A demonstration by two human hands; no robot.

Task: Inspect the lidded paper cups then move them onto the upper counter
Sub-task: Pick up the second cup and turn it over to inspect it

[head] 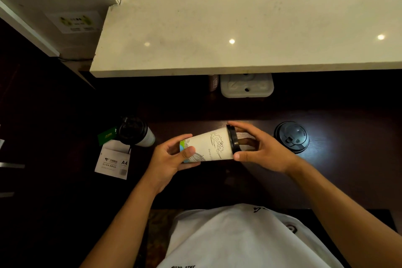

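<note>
A white paper cup point(214, 147) with a black lid and line drawings lies sideways in mid-air above the dark lower counter, lid pointing right. My left hand point(171, 161) grips its base end. My right hand point(263, 150) holds the lid end with thumb and fingers around the rim. A second lidded cup point(136, 132) stands to the left on the lower counter. A third lidded cup point(291, 137) stands to the right, seen from above. The pale stone upper counter point(239, 28) runs across the top with nothing on it.
An A4 paper pack point(113, 163) and a green tag point(107, 136) lie left of the cups. A white moulded tray point(247, 87) and a small brown container point(214, 82) sit under the upper counter's edge. A white wall panel point(54, 6) stands at left.
</note>
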